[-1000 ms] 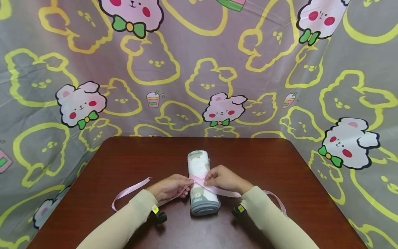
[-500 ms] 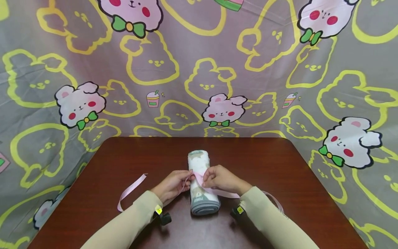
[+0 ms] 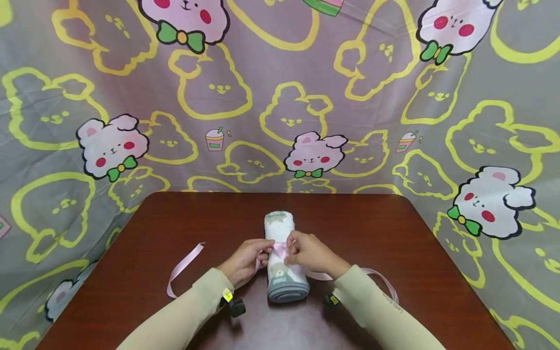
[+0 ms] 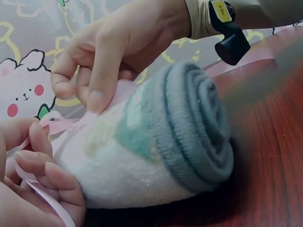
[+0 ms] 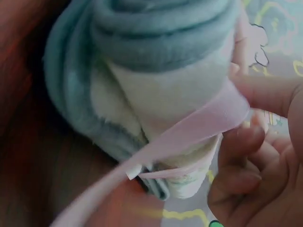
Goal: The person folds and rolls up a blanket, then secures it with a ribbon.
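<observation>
Holds pink ribbon (image 5: 208, 118) across a fleecy rolled cloth (image 3: 280, 226) lying lengthwise between left hand (image 3: 247, 259) and right hand (image 3: 311, 253), pinching it in each between thumb and curled fingers. Has loose ribbon strewn over the tabletop (image 3: 218, 214), out left of the left hand and past the right sleeve (image 3: 378, 306), with a cartoon-print curtain (image 3: 253, 63) beyond both hands.

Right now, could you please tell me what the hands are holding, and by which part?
The left hand and right hand both pinch the ribbon along its middle stretch, over the rolled towel.
</observation>
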`<state>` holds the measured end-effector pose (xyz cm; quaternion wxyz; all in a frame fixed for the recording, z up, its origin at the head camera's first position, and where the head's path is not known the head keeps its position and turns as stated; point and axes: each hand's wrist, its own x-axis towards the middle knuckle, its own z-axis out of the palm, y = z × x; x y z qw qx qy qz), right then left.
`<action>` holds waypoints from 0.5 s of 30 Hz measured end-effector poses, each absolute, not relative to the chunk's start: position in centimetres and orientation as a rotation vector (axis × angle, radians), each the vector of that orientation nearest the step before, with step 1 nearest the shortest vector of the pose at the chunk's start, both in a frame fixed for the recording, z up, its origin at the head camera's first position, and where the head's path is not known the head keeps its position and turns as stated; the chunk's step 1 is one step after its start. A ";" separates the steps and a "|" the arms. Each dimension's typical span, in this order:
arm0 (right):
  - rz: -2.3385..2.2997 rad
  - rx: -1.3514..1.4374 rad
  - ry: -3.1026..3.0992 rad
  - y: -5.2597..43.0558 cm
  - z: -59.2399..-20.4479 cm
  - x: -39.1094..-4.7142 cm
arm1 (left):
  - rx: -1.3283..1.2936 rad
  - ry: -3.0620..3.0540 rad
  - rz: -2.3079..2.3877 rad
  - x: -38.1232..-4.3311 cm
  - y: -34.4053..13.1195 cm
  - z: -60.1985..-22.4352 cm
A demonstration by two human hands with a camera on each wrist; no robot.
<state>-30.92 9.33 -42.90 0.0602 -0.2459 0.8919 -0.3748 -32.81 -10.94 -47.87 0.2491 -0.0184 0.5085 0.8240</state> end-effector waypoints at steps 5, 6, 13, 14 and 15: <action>-0.907 -0.689 2.958 8.9 -42.9 -31.0 | -0.015 1.344 2.257 -32.8 -10.7 -47.7; -0.863 -0.672 2.987 8.8 -42.9 -31.0 | -0.010 1.341 2.257 -32.8 -10.7 -47.6; -0.551 -0.769 3.224 8.0 -43.4 -31.4 | 0.013 1.343 2.240 -32.6 -10.6 -47.6; -0.511 -0.802 3.261 8.0 -43.5 -31.4 | 0.016 1.344 2.238 -32.6 -10.6 -47.6; -0.476 -0.827 3.291 8.0 -43.6 -31.4 | 0.018 1.344 2.236 -32.6 -10.6 -47.6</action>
